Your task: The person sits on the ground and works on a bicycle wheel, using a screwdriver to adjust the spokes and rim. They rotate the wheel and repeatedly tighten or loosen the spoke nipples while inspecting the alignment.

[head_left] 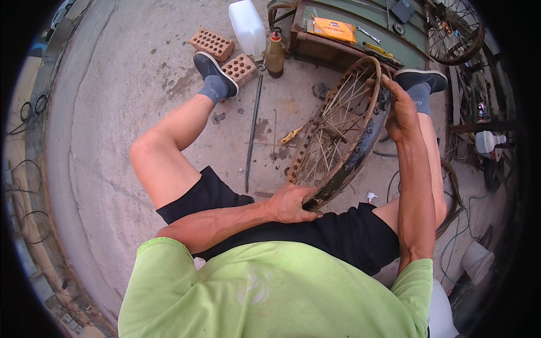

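Note:
A rusty spoked wheel stands tilted between my legs, a black band running along its near outer side. My left hand grips the lower end of its rim, the thumb lying along the near side. Higher up, my right hand is wrapped round the far right part of the rim, some of its fingers hidden behind it. On the ground left of the wheel lies a yellow-handled tool, its thin end toward the spokes. A long dark metal bar lies farther left.
Two perforated bricks, a white plastic jug and a brown bottle stand ahead. A green metal box bears an orange package, a wrench and a yellow tool. Another spoked wheel leans at far right.

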`<state>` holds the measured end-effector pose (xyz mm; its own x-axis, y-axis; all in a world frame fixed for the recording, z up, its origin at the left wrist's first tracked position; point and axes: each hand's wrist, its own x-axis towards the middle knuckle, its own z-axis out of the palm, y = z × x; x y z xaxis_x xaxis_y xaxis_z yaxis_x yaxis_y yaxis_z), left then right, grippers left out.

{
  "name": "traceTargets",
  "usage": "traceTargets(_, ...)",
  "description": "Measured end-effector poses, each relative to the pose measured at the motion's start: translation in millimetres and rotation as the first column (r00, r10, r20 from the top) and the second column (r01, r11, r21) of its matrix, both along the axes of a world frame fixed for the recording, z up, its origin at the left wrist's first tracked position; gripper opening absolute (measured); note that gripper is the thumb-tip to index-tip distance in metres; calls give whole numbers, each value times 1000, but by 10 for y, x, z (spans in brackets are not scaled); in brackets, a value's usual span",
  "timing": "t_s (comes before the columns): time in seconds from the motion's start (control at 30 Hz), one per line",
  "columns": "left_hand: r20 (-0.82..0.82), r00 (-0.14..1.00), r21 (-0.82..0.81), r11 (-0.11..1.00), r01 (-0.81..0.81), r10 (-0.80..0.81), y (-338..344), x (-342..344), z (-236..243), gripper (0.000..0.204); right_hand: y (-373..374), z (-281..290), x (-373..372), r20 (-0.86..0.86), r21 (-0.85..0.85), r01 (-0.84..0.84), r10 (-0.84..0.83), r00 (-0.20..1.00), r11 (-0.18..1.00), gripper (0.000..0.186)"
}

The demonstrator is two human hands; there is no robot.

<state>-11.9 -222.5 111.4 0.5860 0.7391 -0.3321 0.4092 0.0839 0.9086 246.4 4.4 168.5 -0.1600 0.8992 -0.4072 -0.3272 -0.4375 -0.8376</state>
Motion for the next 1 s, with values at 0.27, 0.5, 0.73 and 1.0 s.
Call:
traceTargets(0.27, -2, 1000, 126, 992, -18, 19, -125, -157, -173, 47, -153, 326, -424, 49, 220, -106, 97, 994, 970, 34)
traceTargets(0.5, -148, 986, 185, 978, 102, -74, -177, -115, -589, 50, -344, 404, -916, 112, 275, -161, 135, 984, 948, 51)
traceTargets(0.73, -185, 974, 312, 932, 185, -132, -140, -59, -633, 42, -620, 569, -1042, 118, 302, -99, 66, 991, 948, 56)
traceTargets(1.0, -104, 983, 581, 793, 185, -152, -102, -43, -342, 22, -907, 1114, -905, 100, 452, 18, -70, 993, 892, 55)
